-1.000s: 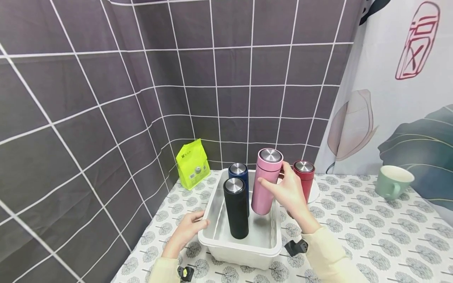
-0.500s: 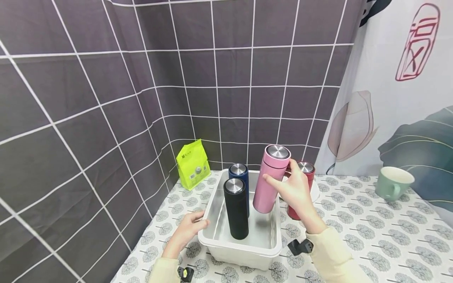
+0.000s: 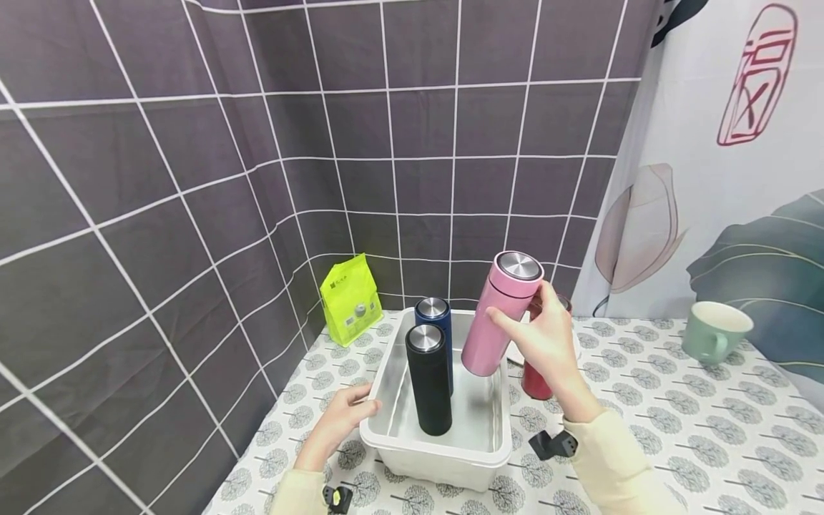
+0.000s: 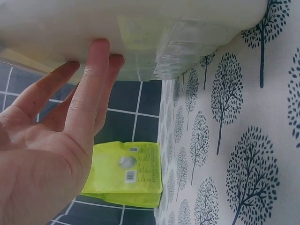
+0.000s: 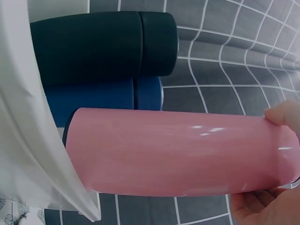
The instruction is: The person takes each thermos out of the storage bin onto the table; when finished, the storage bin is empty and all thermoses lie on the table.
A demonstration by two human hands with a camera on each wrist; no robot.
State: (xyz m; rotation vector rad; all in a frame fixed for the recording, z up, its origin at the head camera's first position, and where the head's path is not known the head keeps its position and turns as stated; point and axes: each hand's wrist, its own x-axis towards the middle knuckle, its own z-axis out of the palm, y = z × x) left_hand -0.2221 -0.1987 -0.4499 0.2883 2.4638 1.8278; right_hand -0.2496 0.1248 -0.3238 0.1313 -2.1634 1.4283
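My right hand point(image 3: 547, 332) grips a pink thermos flask point(image 3: 492, 322) near its silver lid. The flask leans with its top to the right, and its base hangs over the right part of a white plastic tub point(image 3: 438, 454). A black thermos flask point(image 3: 430, 379) stands inside the tub, with a blue one point(image 3: 433, 309) partly hidden behind it. In the right wrist view the pink flask point(image 5: 178, 152) crosses the tub's rim point(image 5: 42, 122). At the tub's left side rests my left hand point(image 3: 344, 415); the left wrist view shows its fingers point(image 4: 89, 84) extended against the outer wall.
A red thermos flask point(image 3: 536, 383) stands right of the tub, partly behind my right hand, near a white plate point(image 3: 515, 352). A lime-green bag point(image 3: 350, 300) stands at the back left by the tiled-pattern curtain. Far right is a green mug point(image 3: 714, 332).
My right hand has carried the pink flask up and to the right, tilting it further and covering more of the red flask. The left hand and the tub have stayed put.
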